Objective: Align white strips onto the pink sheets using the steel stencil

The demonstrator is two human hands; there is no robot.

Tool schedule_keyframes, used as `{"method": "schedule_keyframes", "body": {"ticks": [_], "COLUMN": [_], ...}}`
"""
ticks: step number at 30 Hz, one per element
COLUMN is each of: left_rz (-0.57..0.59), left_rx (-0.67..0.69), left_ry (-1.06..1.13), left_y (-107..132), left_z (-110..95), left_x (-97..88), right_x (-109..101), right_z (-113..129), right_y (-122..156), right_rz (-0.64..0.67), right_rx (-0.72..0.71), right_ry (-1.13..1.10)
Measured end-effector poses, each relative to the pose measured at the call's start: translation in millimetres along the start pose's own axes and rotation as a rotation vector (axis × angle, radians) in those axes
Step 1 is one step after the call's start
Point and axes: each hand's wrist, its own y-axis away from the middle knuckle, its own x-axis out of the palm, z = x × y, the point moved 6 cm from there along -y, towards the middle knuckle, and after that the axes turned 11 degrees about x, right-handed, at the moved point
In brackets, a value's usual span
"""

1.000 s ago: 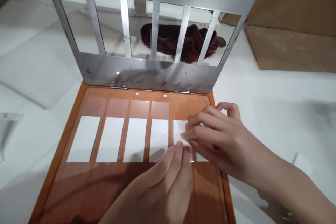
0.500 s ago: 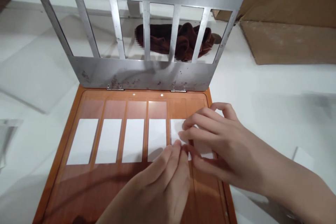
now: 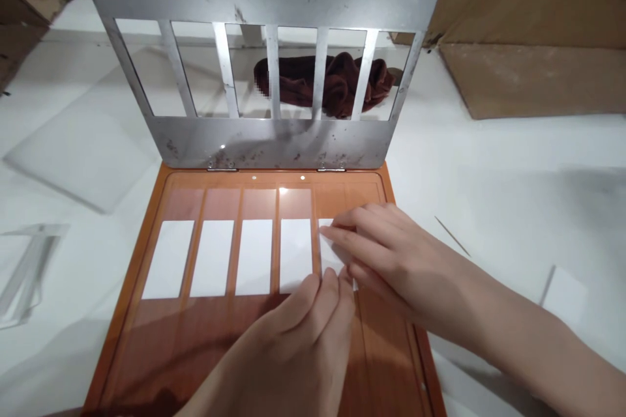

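An orange board (image 3: 132,267) with shallow slots lies before me, a row of white cards (image 3: 169,259) set across it. My left hand (image 3: 298,339) comes in from below, its fingers pressed together at the lower edge of the rightmost visible card (image 3: 327,251). On the right side of that same card rest the bunched fingertips of my right hand (image 3: 391,251), which covers much of it and the slot beyond. A metal frame (image 3: 268,140) with rectangular openings is hinged to the board's far edge and stands raised.
Behind the frame lies a dark red cloth (image 3: 337,85). Cardboard (image 3: 528,81) stands at the back right. A thin stick (image 3: 452,236) and a small white block (image 3: 565,296) lie on the right. Clear plastic pieces (image 3: 34,273) and a flat translucent sheet (image 3: 83,150) are on the left.
My right hand's raised fingers have come down and drawn together over the card, moving slightly left. My left hand has stayed at the lower edge. The view has shifted slightly.
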Motion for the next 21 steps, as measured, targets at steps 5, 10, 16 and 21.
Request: {"method": "schedule_keyframes", "body": {"ticks": [5, 10, 16, 21], "left_rz": [-0.039, -0.079, -0.152, -0.137], "left_rx": [-0.017, -0.069, -0.118, -0.121], "left_ry": [0.036, 0.103, 0.139, 0.151], "left_y": [0.1, -1.9, -1.3, 1.4], "left_z": [1.1, 3.2, 3.8, 1.5], "left_x": [-0.7, -0.2, 0.4, 1.8], "right_x": [2.5, 2.9, 5.2, 9.3], "right_z": [4.5, 10.5, 14.3, 17.7], "right_y": [1.0, 3.7, 6.0, 12.5], "right_rz": [0.045, 0.098, 0.201, 0.212], "right_rx": [0.05, 0.114, 0.222, 0.225], "right_ry": [0.009, -0.045, -0.02, -0.052]}}
